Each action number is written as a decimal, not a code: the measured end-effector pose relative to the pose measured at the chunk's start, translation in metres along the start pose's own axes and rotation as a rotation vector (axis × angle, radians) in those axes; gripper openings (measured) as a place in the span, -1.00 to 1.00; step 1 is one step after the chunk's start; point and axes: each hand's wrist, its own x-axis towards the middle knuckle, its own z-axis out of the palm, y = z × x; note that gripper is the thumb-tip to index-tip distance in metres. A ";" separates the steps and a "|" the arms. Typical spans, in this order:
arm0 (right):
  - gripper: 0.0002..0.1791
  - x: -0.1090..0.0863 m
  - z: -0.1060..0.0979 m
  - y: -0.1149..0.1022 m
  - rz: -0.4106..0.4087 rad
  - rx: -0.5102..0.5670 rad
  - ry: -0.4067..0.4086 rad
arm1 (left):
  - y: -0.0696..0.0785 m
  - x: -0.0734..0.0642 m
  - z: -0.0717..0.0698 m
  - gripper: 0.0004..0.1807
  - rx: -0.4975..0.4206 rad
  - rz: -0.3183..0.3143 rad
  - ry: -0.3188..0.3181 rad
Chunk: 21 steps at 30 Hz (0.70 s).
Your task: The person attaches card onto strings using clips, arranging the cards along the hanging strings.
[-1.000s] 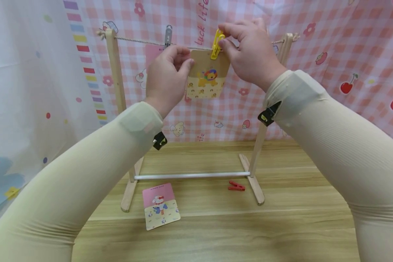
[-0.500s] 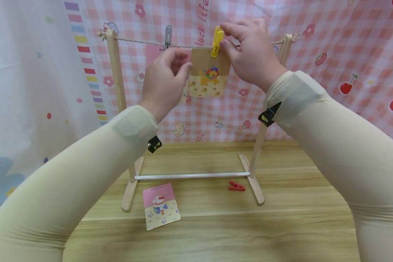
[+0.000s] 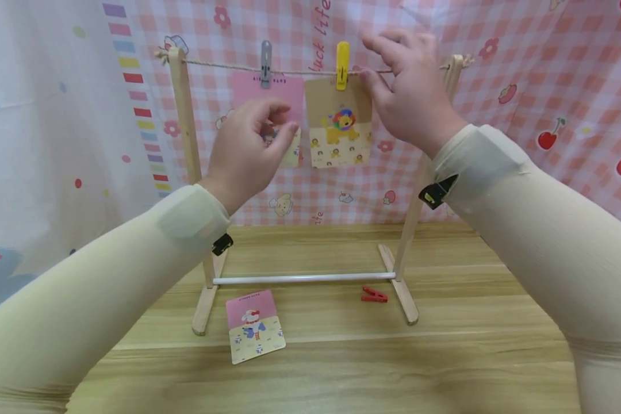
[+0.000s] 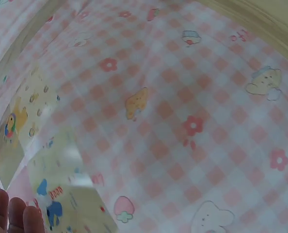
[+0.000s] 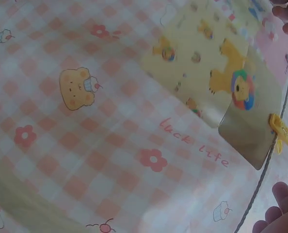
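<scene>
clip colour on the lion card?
Yellow; the clip shows best in the head view.

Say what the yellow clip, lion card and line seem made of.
Yellow clip: probably plastic, smooth and evenly coloured. Lion card: likely coated card or thin plastic, flat with a soft sheen. Line: apparently natural fibre cord, matte tan, twisted, with frayed ends.

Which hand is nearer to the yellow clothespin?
Right. The right hand is just beside the yellow clothespin, not touching it; the left hand is lower and farther off, in front of the hanging pink card.
</scene>
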 end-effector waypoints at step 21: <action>-0.58 -0.072 0.021 0.042 -0.211 0.035 0.049 | -0.063 -0.055 -0.014 -0.45 0.241 0.118 -0.341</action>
